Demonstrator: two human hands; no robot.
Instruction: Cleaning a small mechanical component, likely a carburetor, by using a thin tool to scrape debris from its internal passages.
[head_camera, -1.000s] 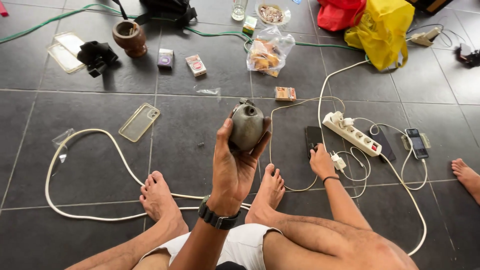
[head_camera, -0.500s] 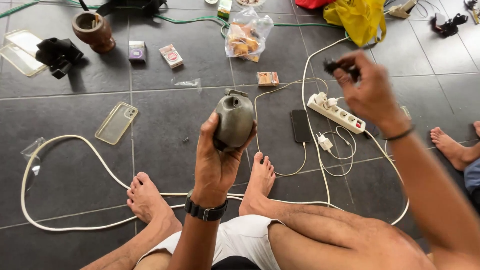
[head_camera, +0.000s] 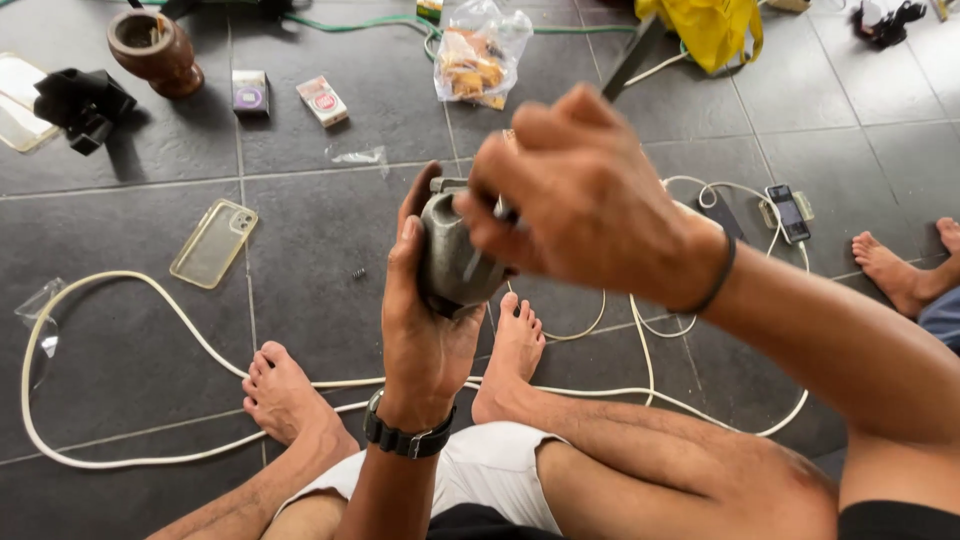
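My left hand (head_camera: 425, 330), with a black watch (head_camera: 405, 440) on its wrist, grips a rounded grey metal casing (head_camera: 455, 255) and holds it upright above my legs. My right hand (head_camera: 590, 200) is closed over the top of the casing, fingers pinched around a thin dark tool (head_camera: 632, 62). The tool's handle sticks out behind the knuckles. Its tip, and the top of the casing, are hidden by my fingers.
My bare feet (head_camera: 285, 390) rest on dark floor tiles, with a white cable (head_camera: 120, 300) looping around them. Nearby lie a clear phone case (head_camera: 213, 242), a small spring (head_camera: 357, 273), two small boxes (head_camera: 322, 100), a wooden mortar (head_camera: 155, 50), a snack bag (head_camera: 478, 55) and a phone (head_camera: 788, 212). Another person's foot (head_camera: 890, 270) is at the right.
My right hand picked up the dark tool from the floor by the power strip and brought it onto the casing. My left hand kept holding the casing.
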